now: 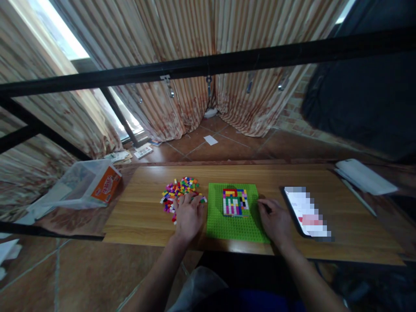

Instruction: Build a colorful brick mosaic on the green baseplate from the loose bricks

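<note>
A green studded baseplate [238,229] lies on the wooden table, bearing a roughly square block of colourful toy bricks [235,203]. To its left is a heap of small loose bricks [182,186] in many colours. My left hand [188,219] rests over the near right side of the heap, palm down, with its fingers apart. Its fingertips touch the bricks, and whether it has one is unclear. My right hand [275,220] sits at the baseplate's right edge, thumb and fingers curled together. Anything within that pinch is too small or hidden to make out.
A phone [303,210] with a lit, partly blurred screen lies right of my right hand. White folded material [364,175] and a thin pale stick [359,197] are at the table's right end. Off the left end stands a clear plastic bin [86,180]. A black bar [208,66] crosses beyond.
</note>
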A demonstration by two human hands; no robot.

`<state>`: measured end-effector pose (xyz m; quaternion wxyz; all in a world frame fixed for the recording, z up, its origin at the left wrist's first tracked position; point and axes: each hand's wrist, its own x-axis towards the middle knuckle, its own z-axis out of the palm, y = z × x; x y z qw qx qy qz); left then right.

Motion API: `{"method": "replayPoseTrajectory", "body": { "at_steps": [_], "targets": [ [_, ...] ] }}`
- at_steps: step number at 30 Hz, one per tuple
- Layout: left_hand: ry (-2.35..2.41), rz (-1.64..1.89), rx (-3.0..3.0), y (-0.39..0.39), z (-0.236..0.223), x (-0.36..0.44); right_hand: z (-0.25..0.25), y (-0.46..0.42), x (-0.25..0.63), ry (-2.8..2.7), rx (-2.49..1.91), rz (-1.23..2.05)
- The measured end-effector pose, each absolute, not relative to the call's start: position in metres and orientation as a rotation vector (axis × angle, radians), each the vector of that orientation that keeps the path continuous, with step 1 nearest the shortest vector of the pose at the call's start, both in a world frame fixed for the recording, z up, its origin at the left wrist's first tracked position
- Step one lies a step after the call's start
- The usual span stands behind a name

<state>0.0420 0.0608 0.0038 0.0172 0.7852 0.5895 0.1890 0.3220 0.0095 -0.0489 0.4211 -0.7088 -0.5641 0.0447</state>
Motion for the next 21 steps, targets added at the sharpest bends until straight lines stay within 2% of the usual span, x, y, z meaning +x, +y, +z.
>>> {"method": "replayPoseTrajectory", "body": {
  "at_steps": [11, 16, 21],
  "targets": [
    [1.781, 0.461, 2.451, 0.074, 0.003, 0.061, -0.048, 0.009, 0.322, -1.42, -1.775, 0.117],
    [1.732, 0.629, 2.356, 0.076, 0.002, 0.057, -0.049, 0.01, 0.321, -1.403, -1.767, 0.118],
    [1.592, 0.958, 1.794, 0.077, -0.001, 0.058, -0.048, 0.01, 0.321, -1.395, -1.768, 0.124]
  ]
}}
